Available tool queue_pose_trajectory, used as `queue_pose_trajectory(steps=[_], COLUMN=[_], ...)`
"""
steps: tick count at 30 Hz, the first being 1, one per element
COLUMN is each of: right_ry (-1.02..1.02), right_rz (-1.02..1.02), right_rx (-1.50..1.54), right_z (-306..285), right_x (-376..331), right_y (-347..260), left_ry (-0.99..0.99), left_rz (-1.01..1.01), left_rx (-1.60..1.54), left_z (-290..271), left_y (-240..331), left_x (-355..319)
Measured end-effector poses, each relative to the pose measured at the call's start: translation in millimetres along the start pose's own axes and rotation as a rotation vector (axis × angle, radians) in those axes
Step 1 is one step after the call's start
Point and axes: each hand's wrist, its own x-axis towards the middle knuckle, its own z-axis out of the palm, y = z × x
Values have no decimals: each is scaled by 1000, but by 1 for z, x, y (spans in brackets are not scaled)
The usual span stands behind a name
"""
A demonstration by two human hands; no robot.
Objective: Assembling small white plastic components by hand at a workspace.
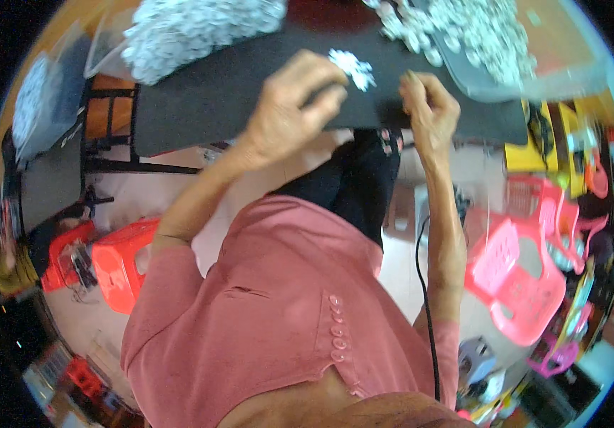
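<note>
My left hand [296, 103] is over the black table [207, 107], its fingers loosely curled. A gap shows between its thumb and forefinger, and I see nothing in it. Just beyond its fingertips lies a small heap of little white pieces [352, 68]. Right of that heap, my right hand [430, 107] is closed in a pinch near the table's front edge; whatever it may hold is hidden. Beyond my left hand rises a big pile of whitish round plastic pieces [200, 36]. Similar pale, greenish-white pieces [485, 39] are heaped beyond my right hand.
A clear plastic bin [564, 82] stands at the table's right end. Another translucent bin [50, 100] is at far left. Below are a red stool [121, 267] and a pink chair [521, 299]. A black cable [427, 321] hangs along my right arm.
</note>
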Motion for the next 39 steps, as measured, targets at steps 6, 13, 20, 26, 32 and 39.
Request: queue_pose_trajectory(steps=[6,13,20,26,32,39], right_ry=[-67,-133,-196,-294,-298,-360], right_rz=[61,-104,-52,-277,-335,-376], right_rx=[-94,-303,-338,-480,-617,-730], right_z=[4,10,15,13,-4,0], right_x=[17,25,28,20,14,11], right_y=[9,12,4,6,14,1], left_ry=[63,21,66,30,-7,39], left_rz=[-1,-57,-243,-294,-378,-305], left_rx=[-150,-146,-363,-366,-355,-263], left_z=[-20,-30,6,17,17,24], left_y=[5,-6,-30,-33,-32,-32], left_x=[1,1,-25,-33,-37,-33])
